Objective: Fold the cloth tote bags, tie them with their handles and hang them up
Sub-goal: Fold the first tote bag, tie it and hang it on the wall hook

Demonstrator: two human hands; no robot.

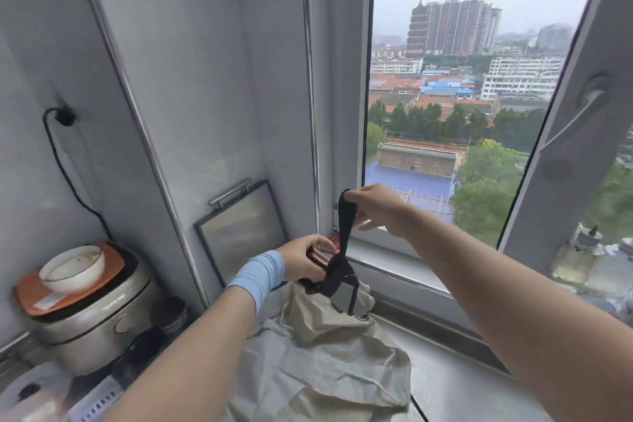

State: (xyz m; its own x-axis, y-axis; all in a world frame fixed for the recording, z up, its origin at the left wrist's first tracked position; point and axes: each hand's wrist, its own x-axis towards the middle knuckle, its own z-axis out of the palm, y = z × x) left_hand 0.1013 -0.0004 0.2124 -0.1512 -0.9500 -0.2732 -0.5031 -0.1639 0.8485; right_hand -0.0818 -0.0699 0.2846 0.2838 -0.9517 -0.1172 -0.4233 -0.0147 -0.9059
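Note:
A folded grey tote bag (344, 296) with black handles hangs in the air over the counter. My left hand (303, 259) grips the bundle at its top, where a black handle wraps round it. My right hand (375, 207) pinches the end of the black handle strap (344, 226) and holds it taut, up and to the right. Under them several more beige and pale grey tote bags (318, 360) lie crumpled in a heap on the counter.
A rice cooker (92, 315) with a white bowl (73, 267) on its orange lid stands at the left. A framed glass panel (243, 226) leans against the wall. The open window (452, 113) and its sill lie right behind my hands. Jars (582, 250) stand at right.

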